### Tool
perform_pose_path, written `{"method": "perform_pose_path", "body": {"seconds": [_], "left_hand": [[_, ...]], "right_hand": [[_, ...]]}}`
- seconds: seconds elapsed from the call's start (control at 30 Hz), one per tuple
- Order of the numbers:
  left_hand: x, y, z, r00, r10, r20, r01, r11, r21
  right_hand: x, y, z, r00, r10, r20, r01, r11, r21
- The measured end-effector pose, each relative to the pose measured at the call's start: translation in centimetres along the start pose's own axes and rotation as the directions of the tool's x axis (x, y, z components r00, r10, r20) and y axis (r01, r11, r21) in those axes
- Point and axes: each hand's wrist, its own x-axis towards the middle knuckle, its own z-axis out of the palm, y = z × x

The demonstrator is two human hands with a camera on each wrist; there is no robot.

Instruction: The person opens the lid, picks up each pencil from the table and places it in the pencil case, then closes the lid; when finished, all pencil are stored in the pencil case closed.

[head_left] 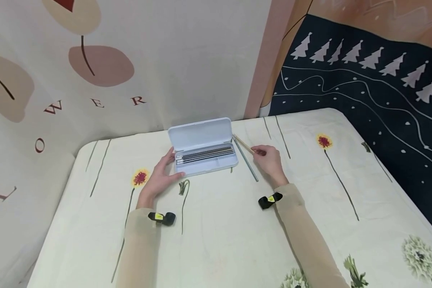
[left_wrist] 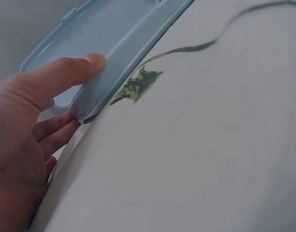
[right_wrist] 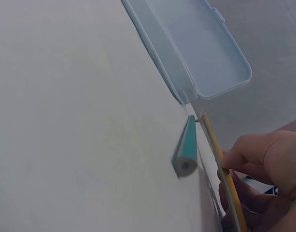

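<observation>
A pale blue pencil case (head_left: 203,168) lies on the cloth with its hinged lid raised. Several dark pencils (head_left: 207,155) lie lengthwise inside, silvery at their left ends. My left hand (head_left: 160,176) holds the case's left end; in the left wrist view the thumb (left_wrist: 75,70) presses on the rim while other fingers touch the end wall. To the right of the case, my right hand (head_left: 270,160) pinches a yellow pencil (right_wrist: 216,150) between thumb and fingers, its far end close to the case's corner. Beside it a teal pencil (head_left: 246,161) lies slanted on the cloth.
A white cloth (head_left: 216,224) printed with flowers and stems covers the table. Behind it hangs a pale fabric (head_left: 201,60) with letters and leaf shapes, and at the right a dark fabric (head_left: 345,88) with white trees.
</observation>
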Motion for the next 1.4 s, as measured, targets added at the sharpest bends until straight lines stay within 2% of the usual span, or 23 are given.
{"method": "perform_pose_path", "body": {"seconds": [0.4, 0.9, 1.1, 1.4], "left_hand": [[-0.1, 0.1, 0.0, 1.0, 0.011, 0.004, -0.011, 1.0, 0.019], [-0.1, 0.1, 0.0, 1.0, 0.026, 0.002, -0.026, 0.999, 0.027], [-0.2, 0.1, 0.1, 1.0, 0.027, -0.001, -0.027, 0.999, 0.02], [-0.1, 0.0, -0.1, 0.999, 0.044, -0.003, -0.044, 0.999, 0.025]], "right_hand": [[-0.9, 0.7, -1.5, 0.999, 0.002, 0.038, -0.002, 1.0, -0.001], [-1.4, 0.6, -3.2, 0.986, -0.156, 0.065, 0.156, 0.988, -0.001], [-1.3, 0.5, -3.2, 0.98, -0.183, 0.077, 0.182, 0.983, 0.021], [-1.0, -0.2, -2.7, 0.964, -0.227, 0.136, 0.219, 0.973, 0.071]]}}
